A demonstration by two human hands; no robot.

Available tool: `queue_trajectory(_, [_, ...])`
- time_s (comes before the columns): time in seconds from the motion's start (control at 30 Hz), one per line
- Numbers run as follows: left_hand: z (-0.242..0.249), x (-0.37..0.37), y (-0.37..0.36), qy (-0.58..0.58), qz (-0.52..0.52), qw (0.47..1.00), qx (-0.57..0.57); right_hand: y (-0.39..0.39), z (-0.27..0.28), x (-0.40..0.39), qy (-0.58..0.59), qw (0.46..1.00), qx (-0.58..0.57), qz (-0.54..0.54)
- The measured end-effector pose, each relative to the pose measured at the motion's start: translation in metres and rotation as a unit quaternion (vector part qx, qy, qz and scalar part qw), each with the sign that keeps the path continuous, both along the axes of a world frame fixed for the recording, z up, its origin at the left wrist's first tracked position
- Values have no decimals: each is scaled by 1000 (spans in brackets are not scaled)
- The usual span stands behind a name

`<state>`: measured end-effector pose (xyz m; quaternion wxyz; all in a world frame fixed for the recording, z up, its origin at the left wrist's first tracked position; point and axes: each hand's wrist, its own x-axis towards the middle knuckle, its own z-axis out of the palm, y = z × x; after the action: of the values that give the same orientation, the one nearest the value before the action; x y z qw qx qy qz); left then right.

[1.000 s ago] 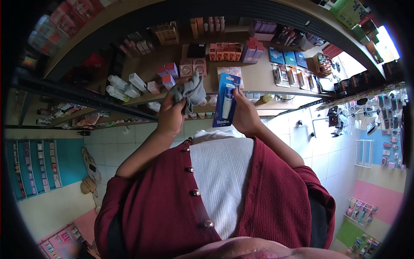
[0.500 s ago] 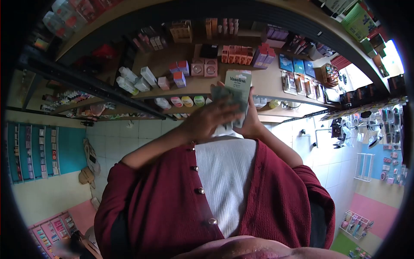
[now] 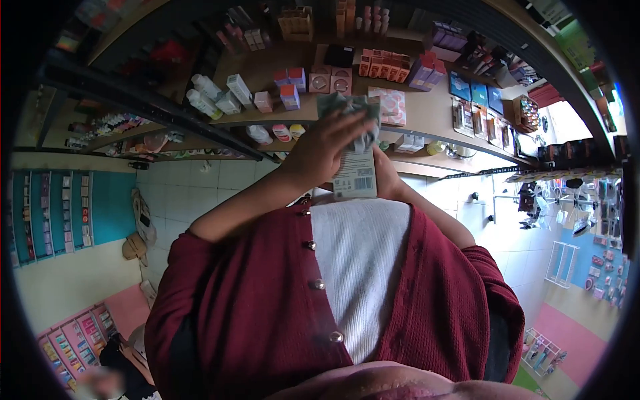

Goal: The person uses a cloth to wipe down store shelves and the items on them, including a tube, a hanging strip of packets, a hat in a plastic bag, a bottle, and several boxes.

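Observation:
My left hand is closed on a bunched grey-green cloth and presses it over the upper part of a pale Vaseline package. The lower part of the package shows small print and a barcode. My right hand grips the package along its right side, its fingers mostly hidden behind it. Both hands are in front of my chest, just before the shelf edge.
A wooden shelf ahead holds white bottles, orange boxes, purple boxes and a patterned box. A black metal post crosses at left. Another person is at the lower left.
The package has turned from its Vaseline front to its barcode side. My left hand and the cloth have moved up over its top part.

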<state>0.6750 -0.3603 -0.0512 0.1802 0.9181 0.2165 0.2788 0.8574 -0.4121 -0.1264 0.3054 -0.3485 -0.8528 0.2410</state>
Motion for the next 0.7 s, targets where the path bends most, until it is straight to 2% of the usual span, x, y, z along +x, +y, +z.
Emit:
queue_trajectory(0.03, [-4, 1, 2, -26, 37, 998, -54, 0, 7, -8, 291, 901, -321, 1])
queue_trajectory(0.07, [-8, 1, 2, -53, 74, 990, -106, 1, 11, -14, 520, 626, -581, 0])
queue_trajectory(0.1, [-11, -2, -2, -36, 57, 993, -99, 0, -10, -2, 343, 901, -262, 36])
queue_trajectory(0.13, [-12, -3, -6, -36, 60, 992, -101, 4, -4, -5, 342, 901, -265, 39])
queue_trajectory(0.17, [-13, -3, -11, -29, 4, 996, -82, 9, 12, -10, 479, 791, -378, 46])
queue_trajectory(0.2, [-15, -3, -16, -23, -54, 996, -62, 14, 28, -14, 596, 647, -474, 49])
queue_trajectory(0.23, [-19, -2, -25, -74, -94, 987, -109, 19, 38, -16, 686, 476, -548, 50])
queue_trajectory(0.27, [-28, -4, -23, -75, -92, 987, -108, 21, 40, -14, 685, 477, -549, 51])
queue_trajectory(0.33, [-43, -11, -18, -72, -219, 956, -179, 26, 46, -8, 688, 568, -444, -84])
queue_trajectory(0.37, [-33, -18, -23, -129, -201, 923, -301, 26, 63, -8, 670, 587, -423, -163])
queue_trajectory(0.4, [-48, -21, -24, -129, -202, 924, -299, 27, 60, -7, 670, 588, -423, -162])
queue_trajectory(0.43, [-53, -21, -24, -247, -109, 786, -556, 31, 56, -5, 611, 717, -302, -148])
queue_trajectory(0.47, [-59, -22, -23, -338, -5, 565, -753, 34, 55, -4, 530, 821, -169, -129])
queue_trajectory(0.5, [-63, -29, -24, -357, 47, 500, -788, 33, 55, -6, 473, 867, -101, -119])
queue_trajectory(0.53, [-63, -29, -21, -357, 46, 501, -787, 33, 49, -9, 425, 898, -67, -93])
queue_trajectory(0.6, [-62, -31, -18, -347, 78, 489, -796, 25, 41, -18, 253, 959, -43, -118])
queue_trajectory(0.63, [-62, -31, -18, -346, 78, 490, -796, 16, 53, -26, 151, 978, -63, -126])
queue_trajectory(0.7, [-61, -31, -21, -351, 49, 498, -791, 16, 56, -41, 1, 993, 2, -119])
